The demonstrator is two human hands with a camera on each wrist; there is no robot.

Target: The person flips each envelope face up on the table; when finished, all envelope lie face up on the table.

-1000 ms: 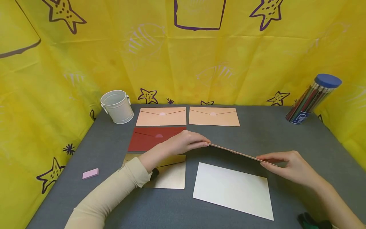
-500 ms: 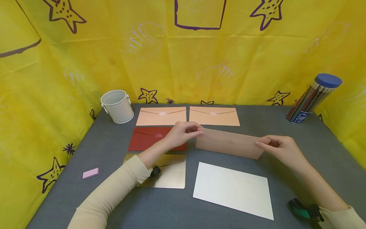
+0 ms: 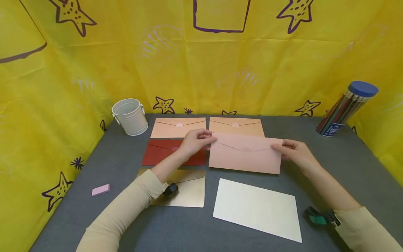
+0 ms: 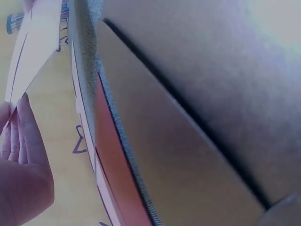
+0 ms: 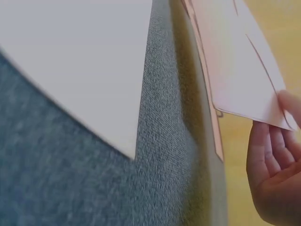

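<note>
A pale pink envelope is held up between both hands, its flap side toward the head camera. My left hand pinches its upper left corner, thumb in front and fingers behind. At the upper right corner my right hand pinches it the same way. Both wrist views show this grip on the envelope at its ends. Behind its top edge lies a light orange envelope, partly covered. A red envelope lies below the left hand, and a white envelope lies nearer the front.
A peach envelope lies at the back and a gold envelope under the left forearm. A white bucket stands back left, a tube of pencils back right. A pink eraser lies at left. A yellow cloth hangs behind.
The held envelope has turned from edge-on to showing its flap side, and has shifted back and left. The right hand moved back and left with it; the left hand moved slightly back.
</note>
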